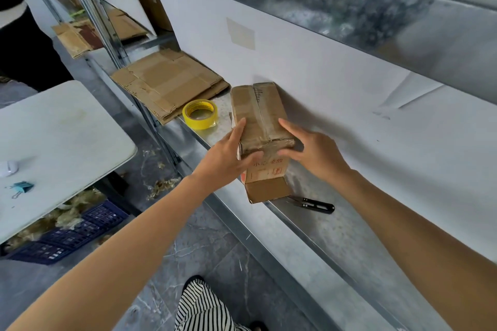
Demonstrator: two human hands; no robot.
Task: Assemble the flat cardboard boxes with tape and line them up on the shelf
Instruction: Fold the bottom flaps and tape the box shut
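At the far left, a white table [53, 126] carries a blue binder clip [22, 187] near its front edge. Under it sits a dark blue crate [72, 236].

To the right runs a metal shelf [309, 226] backed by a white wall. Toward the shelf's left end lies a stack of flat boxes [169, 83], overhanging the front edge. Just right of it, a yellow tape roll [200, 113] lies flat, close to the front edge.

Next comes the box [262, 126], standing at the shelf's front edge, its taped end up and an open flap at the bottom jutting past the edge. The left hand [228, 156] presses its left side, fingers spread along it and thumb on the near face. The right hand [309, 153] cups its right side, fingers loosely open, thumb on the taped edge. Both hold the box between them.

Right of the box, black snips [313, 205] lie on the shelf near the front edge.
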